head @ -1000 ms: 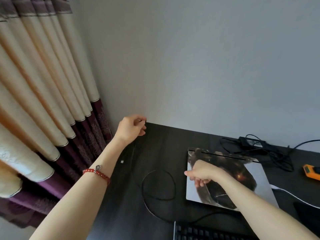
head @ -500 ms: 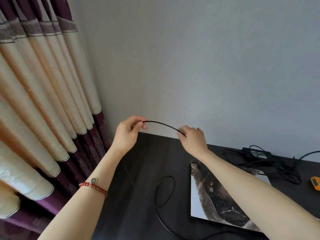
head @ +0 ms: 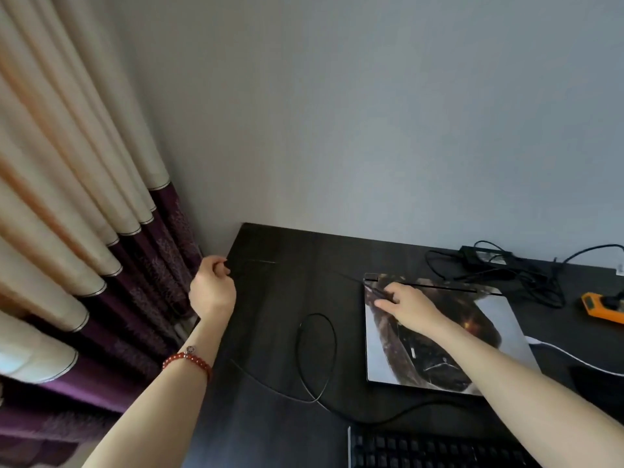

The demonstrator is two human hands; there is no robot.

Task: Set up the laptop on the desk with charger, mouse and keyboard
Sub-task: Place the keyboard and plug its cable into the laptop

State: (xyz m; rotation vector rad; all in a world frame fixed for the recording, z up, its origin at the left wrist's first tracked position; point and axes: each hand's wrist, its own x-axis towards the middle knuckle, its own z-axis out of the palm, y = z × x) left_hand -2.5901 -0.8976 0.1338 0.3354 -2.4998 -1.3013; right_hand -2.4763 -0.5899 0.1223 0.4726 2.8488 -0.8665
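While the left hand (head: 212,288) and right hand (head: 403,304) each pinch the thin black cable (head: 315,356) stretched across mid-frame, the closed laptop (head: 439,336) lies under the nearer right hand.

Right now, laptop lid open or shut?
Shut. The laptop lies flat on the desk, its printed lid facing up, no screen showing. The right hand is over its near-left corner.

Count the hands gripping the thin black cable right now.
2. The left hand pinches the cable near the desk's far-left corner; the right hand holds it over the closed laptop's far-left corner.
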